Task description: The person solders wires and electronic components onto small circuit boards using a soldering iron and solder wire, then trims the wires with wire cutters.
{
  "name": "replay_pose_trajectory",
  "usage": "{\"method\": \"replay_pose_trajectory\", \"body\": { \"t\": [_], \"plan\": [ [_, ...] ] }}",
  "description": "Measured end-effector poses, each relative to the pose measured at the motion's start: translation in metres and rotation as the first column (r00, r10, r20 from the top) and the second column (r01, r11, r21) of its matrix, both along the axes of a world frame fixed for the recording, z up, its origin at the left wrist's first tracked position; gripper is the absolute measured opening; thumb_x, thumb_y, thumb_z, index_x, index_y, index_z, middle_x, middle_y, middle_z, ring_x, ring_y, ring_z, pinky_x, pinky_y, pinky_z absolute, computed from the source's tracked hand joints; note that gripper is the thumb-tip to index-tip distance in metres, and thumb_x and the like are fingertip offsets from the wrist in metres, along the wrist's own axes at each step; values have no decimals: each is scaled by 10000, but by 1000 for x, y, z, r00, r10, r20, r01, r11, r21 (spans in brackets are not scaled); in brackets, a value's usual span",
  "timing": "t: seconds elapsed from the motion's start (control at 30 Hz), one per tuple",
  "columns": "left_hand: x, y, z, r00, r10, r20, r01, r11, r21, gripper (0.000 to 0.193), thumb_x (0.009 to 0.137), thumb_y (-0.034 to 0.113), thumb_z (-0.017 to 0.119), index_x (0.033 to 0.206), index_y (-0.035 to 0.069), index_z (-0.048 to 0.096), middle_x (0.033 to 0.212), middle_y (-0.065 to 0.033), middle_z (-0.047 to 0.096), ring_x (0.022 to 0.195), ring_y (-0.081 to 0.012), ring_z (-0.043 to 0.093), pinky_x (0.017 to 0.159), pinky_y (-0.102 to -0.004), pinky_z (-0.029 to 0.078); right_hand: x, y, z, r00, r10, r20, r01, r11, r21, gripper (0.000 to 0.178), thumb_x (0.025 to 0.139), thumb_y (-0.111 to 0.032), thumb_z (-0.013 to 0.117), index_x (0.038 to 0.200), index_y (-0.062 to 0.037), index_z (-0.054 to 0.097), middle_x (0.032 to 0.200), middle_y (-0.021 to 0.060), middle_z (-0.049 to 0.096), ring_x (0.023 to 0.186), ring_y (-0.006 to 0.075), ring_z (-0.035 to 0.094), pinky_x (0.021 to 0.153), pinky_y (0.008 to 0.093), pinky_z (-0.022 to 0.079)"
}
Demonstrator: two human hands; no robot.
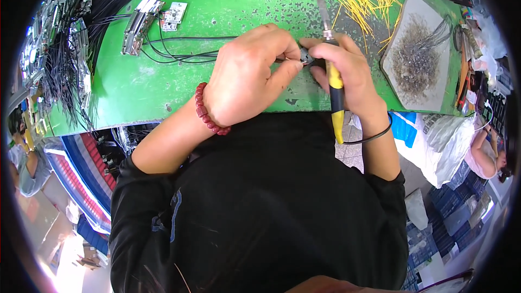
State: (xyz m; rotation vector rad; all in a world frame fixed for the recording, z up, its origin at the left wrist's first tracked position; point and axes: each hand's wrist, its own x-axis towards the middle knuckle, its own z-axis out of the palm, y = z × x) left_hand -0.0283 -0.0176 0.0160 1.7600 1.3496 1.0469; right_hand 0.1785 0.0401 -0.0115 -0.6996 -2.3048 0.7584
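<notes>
Soldering iron (337,95) is gripped in my right hand (351,70). A small grey part (307,57) sits between that hand and my left hand (247,70), whose fingertips press together, on what I can't tell from here.

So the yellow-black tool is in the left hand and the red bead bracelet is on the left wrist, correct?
No: the head view shows the yellow-black tool in the right hand, not the left hand. The red bead bracelet is on the left wrist.
</notes>
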Motion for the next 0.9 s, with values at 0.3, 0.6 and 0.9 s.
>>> {"method": "replay_pose_trajectory", "body": {
  "t": [0.3,0.6,0.9],
  "plan": [
    [4,-1,-17,867,71,-493,49,973,227,119,655,97,697,736,104,611,705,-33,560,725,-224,576,597,-328,503,-10,-7,-4,1000,-30,-9,30,999,39,471,641,47,727,1071,-105,608,749,60,573,711,266,524,644,350,448],
    [4,2,-20,836,67,-544,88,963,254,77,675,100,635,728,108,580,734,-26,559,738,-203,574,593,-306,495,-18,-17,-10,991,-121,-51,126,988,93,514,634,40,754,1102,-117,611,677,67,498,688,275,502,628,359,437],
    [6,1,-23,871,87,-483,43,967,251,156,671,24,680,775,86,581,730,-41,569,678,-240,564,580,-340,477,-17,-23,-12,977,-197,-79,196,980,-21,534,634,90,712,1119,-112,615,831,31,633,675,221,502,603,322,439]
  ]
}}
